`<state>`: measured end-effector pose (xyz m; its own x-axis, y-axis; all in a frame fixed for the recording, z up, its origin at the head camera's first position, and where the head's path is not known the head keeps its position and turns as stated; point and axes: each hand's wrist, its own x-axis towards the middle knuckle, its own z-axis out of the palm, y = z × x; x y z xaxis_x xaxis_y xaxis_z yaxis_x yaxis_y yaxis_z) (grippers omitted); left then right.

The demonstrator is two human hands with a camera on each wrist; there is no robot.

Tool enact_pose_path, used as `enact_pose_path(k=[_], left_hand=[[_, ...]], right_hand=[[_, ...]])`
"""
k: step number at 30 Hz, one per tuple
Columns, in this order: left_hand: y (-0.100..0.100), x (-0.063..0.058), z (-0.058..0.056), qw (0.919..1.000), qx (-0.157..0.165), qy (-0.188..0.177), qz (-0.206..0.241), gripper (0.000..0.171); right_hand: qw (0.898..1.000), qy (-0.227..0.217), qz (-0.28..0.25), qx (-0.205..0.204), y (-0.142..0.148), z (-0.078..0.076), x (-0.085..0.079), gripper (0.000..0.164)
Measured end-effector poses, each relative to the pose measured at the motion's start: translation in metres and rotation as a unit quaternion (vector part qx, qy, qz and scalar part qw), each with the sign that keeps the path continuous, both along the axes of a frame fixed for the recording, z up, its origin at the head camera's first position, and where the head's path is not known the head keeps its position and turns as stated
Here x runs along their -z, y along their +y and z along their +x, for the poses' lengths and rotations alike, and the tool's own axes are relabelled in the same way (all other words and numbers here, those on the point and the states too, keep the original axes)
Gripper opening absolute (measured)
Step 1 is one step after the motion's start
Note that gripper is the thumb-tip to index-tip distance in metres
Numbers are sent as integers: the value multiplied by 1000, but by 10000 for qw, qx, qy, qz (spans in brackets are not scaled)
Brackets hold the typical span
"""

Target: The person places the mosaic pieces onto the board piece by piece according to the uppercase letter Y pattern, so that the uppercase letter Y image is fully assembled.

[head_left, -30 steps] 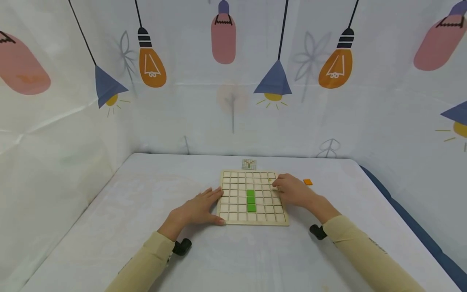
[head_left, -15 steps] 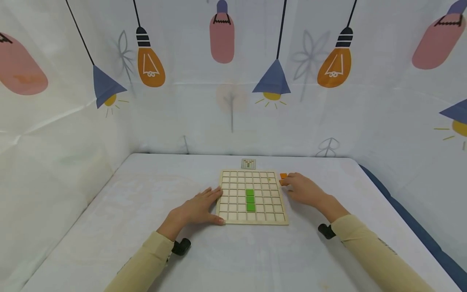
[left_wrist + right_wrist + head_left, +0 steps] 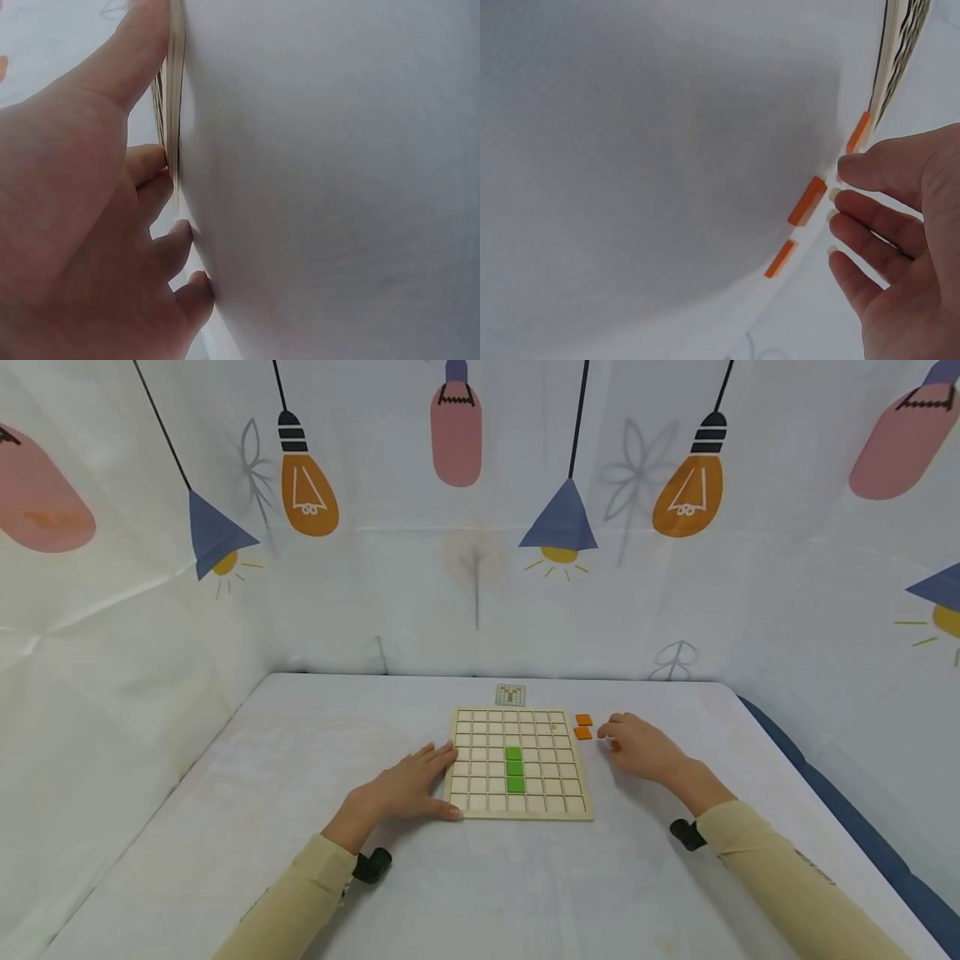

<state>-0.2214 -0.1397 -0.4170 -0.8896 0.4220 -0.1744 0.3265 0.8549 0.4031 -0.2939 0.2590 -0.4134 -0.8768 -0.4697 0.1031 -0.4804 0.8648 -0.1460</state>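
A square wooden grid board (image 3: 480, 811) lies on the white table, with a column of green tiles (image 3: 514, 768) in its cells. My left hand (image 3: 411, 787) rests spread along its left side, thumb at the front left corner. In the left wrist view the thumb (image 3: 142, 52) lies against the board's edge (image 3: 174, 97). Two orange tiles (image 3: 583, 727) sit just right of the board. My right hand (image 3: 641, 747) hovers beside them, fingers loosely bent and apart from the thumb. Below its fingertips peeks another orange tile (image 3: 616, 746). In the right wrist view, an orange tile (image 3: 807, 202) is right by the fingertips.
A small printed pattern card (image 3: 511, 695) lies behind the board. The white table (image 3: 337, 718) meets a patterned cloth backdrop (image 3: 480, 577) at the back. Dark blue fabric (image 3: 825, 793) runs along the right table edge. Each wrist carries a small black camera (image 3: 372, 866).
My right hand has moved from the board's right edge out to the right. Two orange tiles now show beside the board, and the hand is over the outer one. The left hand stays put.
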Motion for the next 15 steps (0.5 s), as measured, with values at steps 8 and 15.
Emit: enact_pose_path(k=[8, 15], left_hand=[[0, -1, 1, 10000, 68, -25, 48, 103], [-1, -1, 1, 10000, 54, -10, -4, 103]], right_hand=[[9999, 49, 26, 162, 9, 0, 2, 19], [9993, -156, 228, 265, 11, 0, -3, 23]])
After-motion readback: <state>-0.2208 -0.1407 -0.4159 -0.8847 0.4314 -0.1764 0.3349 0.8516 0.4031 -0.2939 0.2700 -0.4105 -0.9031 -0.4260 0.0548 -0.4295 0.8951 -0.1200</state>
